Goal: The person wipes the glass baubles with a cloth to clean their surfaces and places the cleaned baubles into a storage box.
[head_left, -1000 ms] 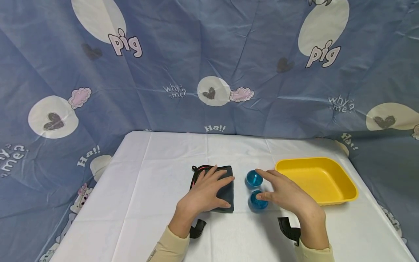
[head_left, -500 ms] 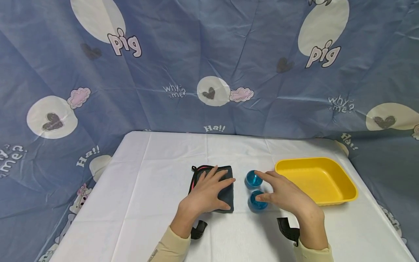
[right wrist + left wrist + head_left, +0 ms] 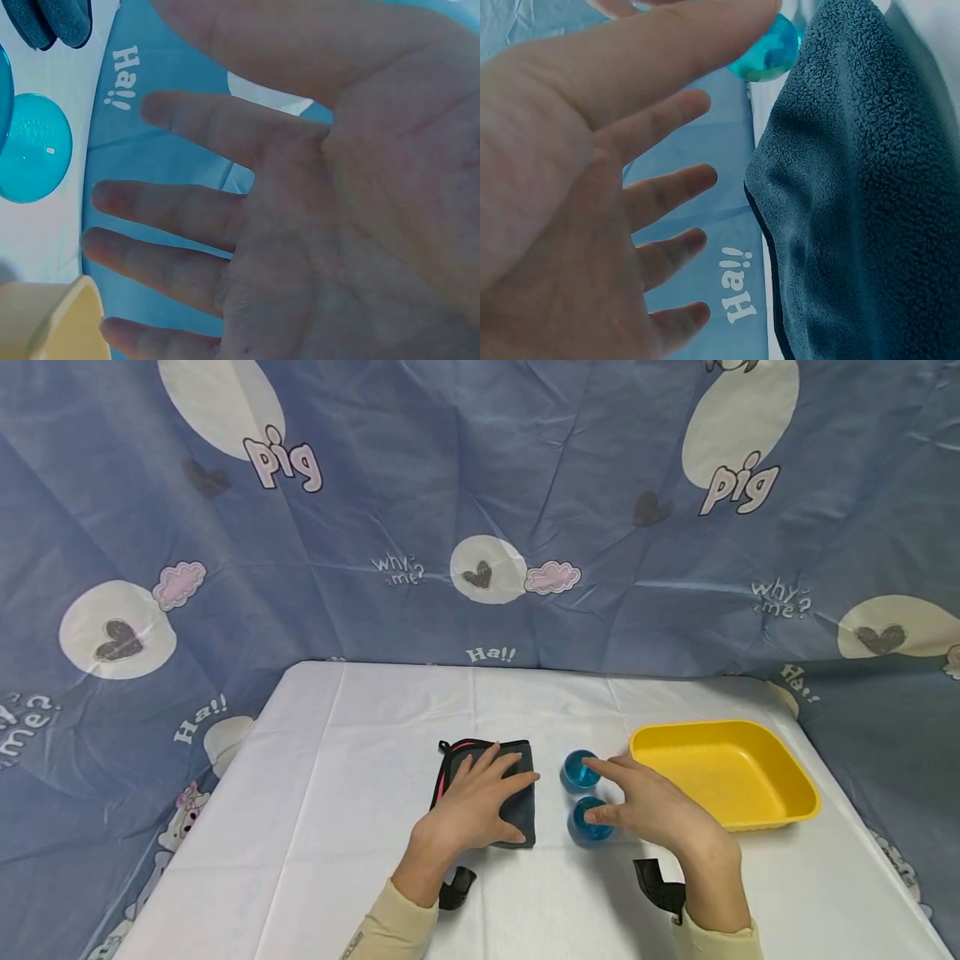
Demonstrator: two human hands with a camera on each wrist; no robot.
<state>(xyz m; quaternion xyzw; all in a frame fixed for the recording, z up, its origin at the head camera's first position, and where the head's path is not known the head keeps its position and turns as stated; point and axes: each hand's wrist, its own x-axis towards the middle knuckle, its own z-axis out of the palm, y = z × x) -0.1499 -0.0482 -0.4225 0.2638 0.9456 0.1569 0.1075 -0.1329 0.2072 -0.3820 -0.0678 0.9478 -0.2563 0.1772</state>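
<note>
A folded dark grey-blue towel (image 3: 519,814), fleecy with a black edge, lies mid-table. My left hand (image 3: 468,806) is over it in the head view, fingers spread. In the left wrist view, a gap shows between those fingers and the towel's fleecy surface (image 3: 862,150). To the towel's right, two round, see-through blue pieces stand one behind the other: a far one (image 3: 579,774) and a near one (image 3: 588,832). My right hand (image 3: 656,806) hovers beside them, its index finger and thumb overlapping them in the head view. Nothing is in its palm in the right wrist view.
A yellow plastic tub (image 3: 798,793) stands on the right, just beyond my right hand. White cloth (image 3: 360,827) covers the table, and a blue printed curtain (image 3: 420,618) hangs behind it. Black wrist mounts (image 3: 660,887) jut out beneath both hands.
Both hands stay almost still, with the left shifting very slightly right and the right very slightly left. The towel, blue pieces and tub have not moved.
</note>
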